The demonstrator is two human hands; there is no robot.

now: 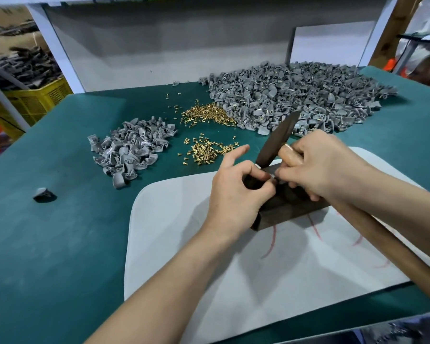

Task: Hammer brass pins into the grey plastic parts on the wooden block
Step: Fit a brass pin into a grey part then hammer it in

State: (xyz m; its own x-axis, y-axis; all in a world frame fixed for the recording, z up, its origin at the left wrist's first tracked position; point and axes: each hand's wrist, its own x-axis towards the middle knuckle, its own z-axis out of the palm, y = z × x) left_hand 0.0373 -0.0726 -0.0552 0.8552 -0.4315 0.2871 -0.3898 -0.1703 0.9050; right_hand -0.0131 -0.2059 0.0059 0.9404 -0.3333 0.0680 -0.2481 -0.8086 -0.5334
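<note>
A green worktop (60,244) is covered at the front by a white mat (209,281). A large heap of grey plastic parts (296,95) is spread at the back right, and a smaller heap (129,147) is seen further left. The wooden block (291,209) is set on the mat, under both hands. A hammer (276,142) is gripped close to its head by the right hand (318,167), fingers curled round the handle, with the dark head tilted up and away. The left hand (236,189) is held on the block's top, its forefinger stretched out, thumb and other fingers apparently pinching a small grey part (271,176). Brass pins (206,150) are scattered in 2 patches between the heaps. Whether a pin is already seated cannot be told. The step is judged to be placing, not striking; next, the hammer must be raised and the fingertips kept aside.
</note>
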